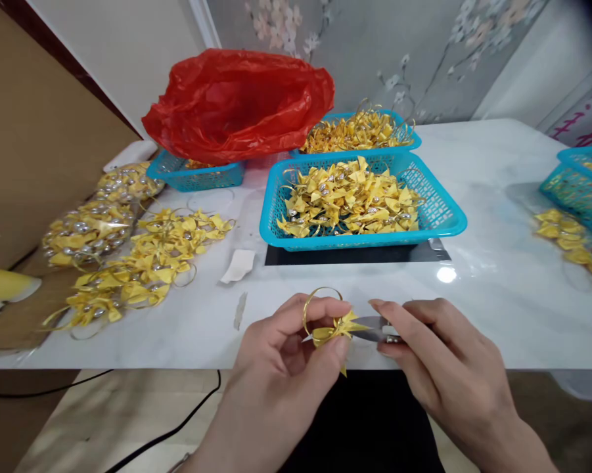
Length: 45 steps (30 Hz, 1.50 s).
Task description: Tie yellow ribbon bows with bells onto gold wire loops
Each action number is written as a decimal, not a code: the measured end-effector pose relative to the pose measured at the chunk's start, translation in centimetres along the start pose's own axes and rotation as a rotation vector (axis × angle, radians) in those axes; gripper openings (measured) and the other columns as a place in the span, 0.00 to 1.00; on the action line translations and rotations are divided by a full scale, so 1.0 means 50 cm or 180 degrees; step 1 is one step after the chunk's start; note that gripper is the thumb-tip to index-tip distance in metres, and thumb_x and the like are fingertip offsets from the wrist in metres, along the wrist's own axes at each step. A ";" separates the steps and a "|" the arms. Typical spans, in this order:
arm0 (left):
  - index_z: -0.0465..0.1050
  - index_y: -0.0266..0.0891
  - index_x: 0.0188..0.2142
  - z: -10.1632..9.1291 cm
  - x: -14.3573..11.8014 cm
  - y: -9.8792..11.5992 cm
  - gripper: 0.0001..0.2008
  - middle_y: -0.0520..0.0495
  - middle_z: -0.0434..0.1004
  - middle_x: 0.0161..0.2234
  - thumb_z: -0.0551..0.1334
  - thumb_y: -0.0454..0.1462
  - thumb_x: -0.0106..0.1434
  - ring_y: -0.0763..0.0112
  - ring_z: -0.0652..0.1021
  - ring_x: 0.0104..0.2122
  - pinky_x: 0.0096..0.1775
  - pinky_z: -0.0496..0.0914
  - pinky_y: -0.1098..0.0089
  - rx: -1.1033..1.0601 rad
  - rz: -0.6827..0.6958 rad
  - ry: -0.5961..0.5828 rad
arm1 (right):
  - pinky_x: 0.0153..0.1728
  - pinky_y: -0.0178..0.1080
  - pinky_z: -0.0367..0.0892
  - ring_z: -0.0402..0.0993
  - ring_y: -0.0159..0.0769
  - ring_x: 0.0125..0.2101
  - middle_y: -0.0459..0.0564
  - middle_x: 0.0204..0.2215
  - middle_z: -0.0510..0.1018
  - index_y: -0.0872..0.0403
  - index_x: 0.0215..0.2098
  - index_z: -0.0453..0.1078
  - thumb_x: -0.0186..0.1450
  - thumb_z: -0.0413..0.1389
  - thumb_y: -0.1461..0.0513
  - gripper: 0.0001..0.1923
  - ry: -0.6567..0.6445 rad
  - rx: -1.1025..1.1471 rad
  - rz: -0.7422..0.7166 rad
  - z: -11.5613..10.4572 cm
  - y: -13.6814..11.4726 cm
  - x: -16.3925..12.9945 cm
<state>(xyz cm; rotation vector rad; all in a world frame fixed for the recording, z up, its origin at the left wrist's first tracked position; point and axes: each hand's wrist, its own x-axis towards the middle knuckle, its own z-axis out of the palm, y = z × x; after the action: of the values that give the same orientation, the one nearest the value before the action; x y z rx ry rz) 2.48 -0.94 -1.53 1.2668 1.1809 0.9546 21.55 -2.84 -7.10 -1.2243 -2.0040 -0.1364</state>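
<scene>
Over the near edge of the table, my left hand (296,368) pinches a small yellow ribbon flower (342,326) between thumb and fingertips. A gold cord loop (320,292) stands up from the flower. In my right hand (448,361) is a pair of small snips (369,326) with grey metal blades. Their blades point left and meet the flower's petals; a thin pale tip shows at the flower's far left side. Most of the handle is hidden by my right fingers.
Beyond my hands stands a blue basket (438,226) of yellow ribbon flowers with silvery beads. More baskets, one under a red plastic bag (236,105), stand behind. Loose flowers (152,256) and bagged ones (89,230) lie left. Another blue basket (566,190) is far right.
</scene>
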 end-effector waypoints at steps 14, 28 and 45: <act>0.83 0.50 0.38 0.006 -0.002 0.002 0.15 0.52 0.78 0.34 0.65 0.27 0.58 0.74 0.78 0.31 0.31 0.73 0.79 -0.0135 -0.0006 -0.0078 | 0.31 0.37 0.69 0.73 0.37 0.30 0.51 0.30 0.76 0.54 0.50 0.74 0.68 0.56 0.71 0.15 0.0059 0.0123 0.0009 0.000 -0.017 0.014; 0.82 0.47 0.38 0.007 -0.002 0.000 0.12 0.52 0.78 0.36 0.64 0.28 0.60 0.75 0.78 0.32 0.31 0.74 0.80 0.0386 0.0464 0.0208 | 0.35 0.38 0.68 0.74 0.37 0.35 0.54 0.37 0.74 0.56 0.52 0.71 0.70 0.53 0.68 0.13 0.0109 0.0139 0.0248 -0.008 0.019 -0.001; 0.75 0.53 0.46 -0.001 -0.023 -0.004 0.21 0.56 0.79 0.36 0.62 0.25 0.59 0.74 0.81 0.33 0.36 0.74 0.78 0.1074 0.0875 0.0334 | 0.37 0.48 0.64 0.74 0.48 0.40 0.57 0.40 0.77 0.56 0.48 0.76 0.74 0.48 0.58 0.16 -0.0310 -0.0806 0.0544 0.013 0.073 -0.011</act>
<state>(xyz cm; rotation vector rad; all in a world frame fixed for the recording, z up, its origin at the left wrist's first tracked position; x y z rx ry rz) 2.20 -2.08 -1.61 1.6989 1.3101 1.0608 24.24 -0.96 -8.95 -1.5839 -1.9982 -0.2566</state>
